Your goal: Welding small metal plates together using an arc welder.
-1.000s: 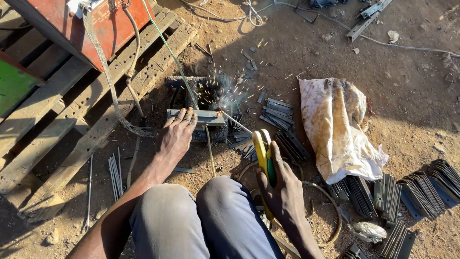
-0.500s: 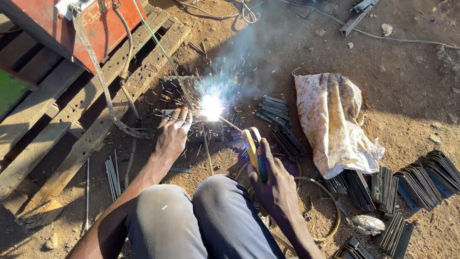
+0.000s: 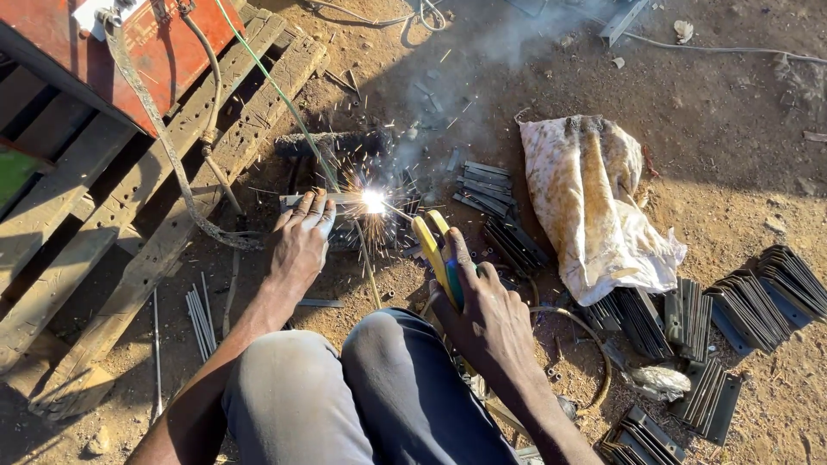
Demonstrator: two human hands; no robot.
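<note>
My right hand (image 3: 487,323) grips a yellow electrode holder (image 3: 433,245) whose rod reaches up-left to a bright welding arc (image 3: 373,201) throwing sparks and smoke. My left hand (image 3: 300,244) lies flat on a small metal workpiece (image 3: 297,202) just left of the arc, pressing it onto the dirt. My knees in grey trousers (image 3: 362,396) fill the bottom centre of the view.
A red welding machine (image 3: 146,47) sits on wooden pallets (image 3: 103,232) at top left, cables (image 3: 185,185) trailing down. A stained cloth sack (image 3: 590,202) lies right of the arc. Stacks of dark angle pieces (image 3: 749,301) crowd the right; loose rods (image 3: 201,314) lie at left.
The arc was only scattered sparks a second ago, flared bright half a second ago and still burns. My right hand has shifted slightly; the left hand stays on the workpiece.
</note>
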